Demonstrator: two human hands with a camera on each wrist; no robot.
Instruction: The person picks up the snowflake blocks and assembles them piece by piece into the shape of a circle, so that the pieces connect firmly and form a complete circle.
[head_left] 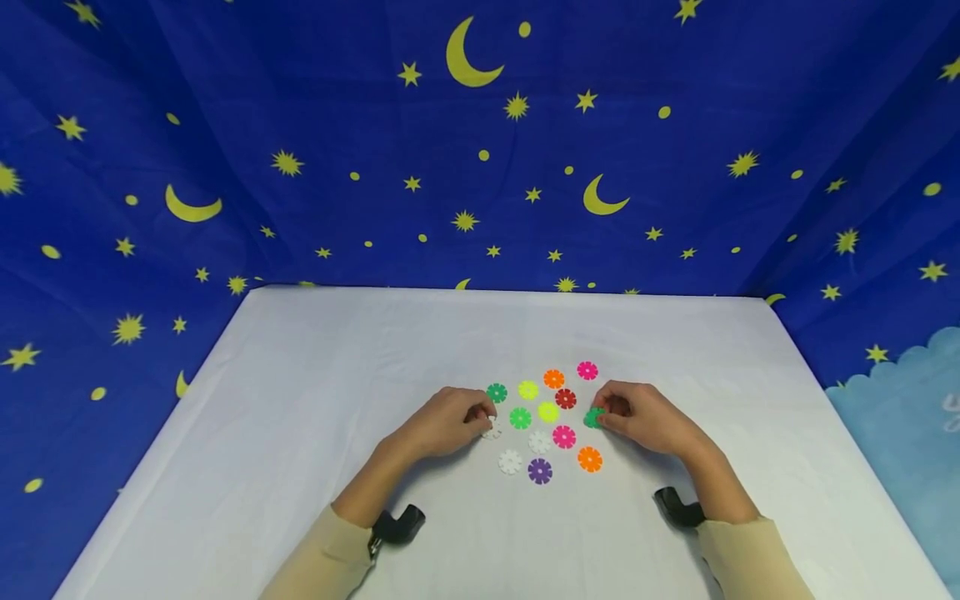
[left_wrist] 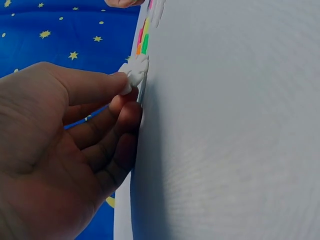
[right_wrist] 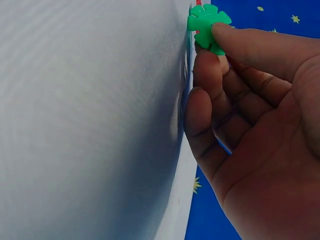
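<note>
My left hand [head_left: 450,422] pinches a white notched plastic disc [left_wrist: 135,72] between thumb and fingers, at the left side of a group of discs on the table. On the right side, my right hand [head_left: 637,412] pinches a green notched disc [right_wrist: 205,22] by its edge, with the thumb across its face. Between the hands lie a light green disc [head_left: 521,418], two yellow ones, a red disc [head_left: 566,399] and a pink disc [head_left: 564,437]. Closer to me are a purple disc [head_left: 540,471], a white disc [head_left: 510,462] and an orange disc [head_left: 590,459].
A white cloth covers the table [head_left: 322,350]. At the group's far side lie a dark green disc [head_left: 497,392], an orange disc [head_left: 554,379] and a pink disc [head_left: 587,370]. A blue curtain [head_left: 360,125] with yellow moons and stars hangs behind the table and along its sides.
</note>
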